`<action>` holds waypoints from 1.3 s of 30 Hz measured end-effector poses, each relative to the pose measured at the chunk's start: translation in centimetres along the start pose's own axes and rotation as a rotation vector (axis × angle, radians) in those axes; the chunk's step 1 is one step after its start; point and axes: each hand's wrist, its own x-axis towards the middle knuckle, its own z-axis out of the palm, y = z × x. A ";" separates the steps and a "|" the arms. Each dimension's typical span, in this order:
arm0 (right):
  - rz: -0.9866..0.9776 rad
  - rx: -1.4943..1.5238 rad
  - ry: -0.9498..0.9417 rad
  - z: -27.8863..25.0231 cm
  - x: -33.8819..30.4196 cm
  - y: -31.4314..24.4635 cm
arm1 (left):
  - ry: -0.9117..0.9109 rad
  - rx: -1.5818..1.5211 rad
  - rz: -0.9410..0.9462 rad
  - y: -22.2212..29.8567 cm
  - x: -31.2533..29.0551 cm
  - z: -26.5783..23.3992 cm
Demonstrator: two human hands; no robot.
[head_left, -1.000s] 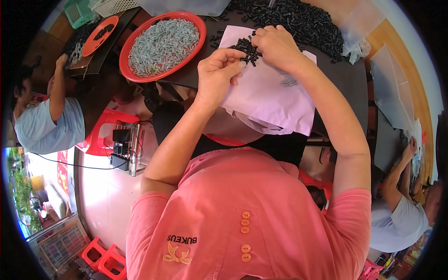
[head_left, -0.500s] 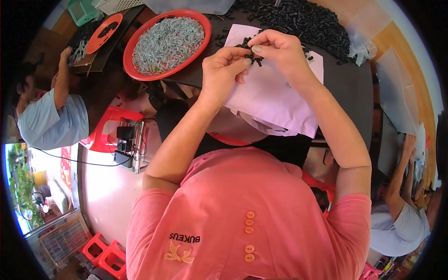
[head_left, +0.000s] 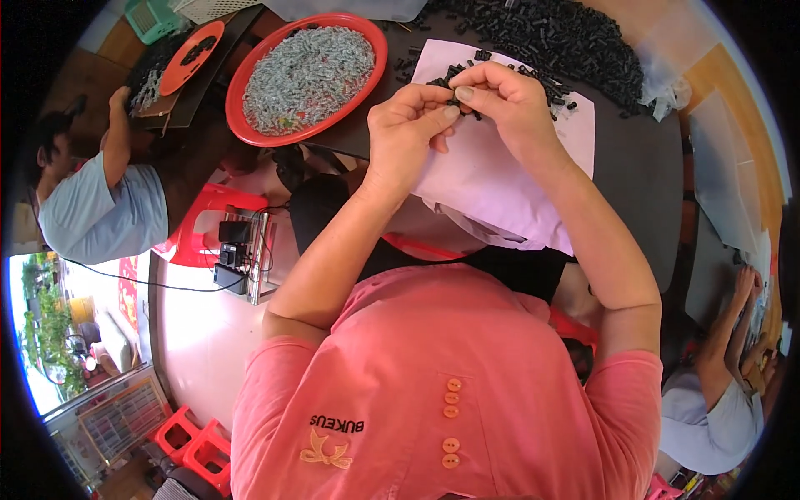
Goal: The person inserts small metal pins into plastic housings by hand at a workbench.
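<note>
My left hand (head_left: 408, 129) and my right hand (head_left: 504, 96) meet over a pale pink cloth (head_left: 492, 179) that drapes off the table's near edge. Thumb and forefinger of each hand are pinched together, fingertips almost touching. Between them sits a small black piece, partly hidden by the fingers; its exact kind cannot be made out. Small black parts (head_left: 569, 93) lie on the cloth behind and beside my hands. Beyond them spreads a large heap of similar black parts (head_left: 558, 42). Left of my hands stands a red round tray (head_left: 236, 112) full of clear small pieces (head_left: 308, 79).
A crumpled clear plastic bag (head_left: 667, 98) lies at the heap's right end on the dark table (head_left: 642, 158). At the left, a person in light blue (head_left: 108, 208) works by an orange tray (head_left: 177, 73). Another person (head_left: 712, 417) sits at the right. Red stools (head_left: 207, 454) stand lower left.
The view has shifted slightly, so the tray and heap appear a little further right. My hands stay pinched together over the cloth, and more black parts show beside the right hand.
</note>
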 end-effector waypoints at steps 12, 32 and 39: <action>-0.163 -0.320 0.035 0.0 -0.2 -0.3 | 0.040 -0.030 0.011 0.3 -0.1 0.5; -0.376 -0.616 0.167 1.6 -1.2 -0.6 | 0.002 0.048 0.025 -0.2 -0.3 0.3; -0.410 -0.770 0.165 1.6 -1.3 -0.4 | 0.028 0.092 0.069 -0.3 -0.6 0.5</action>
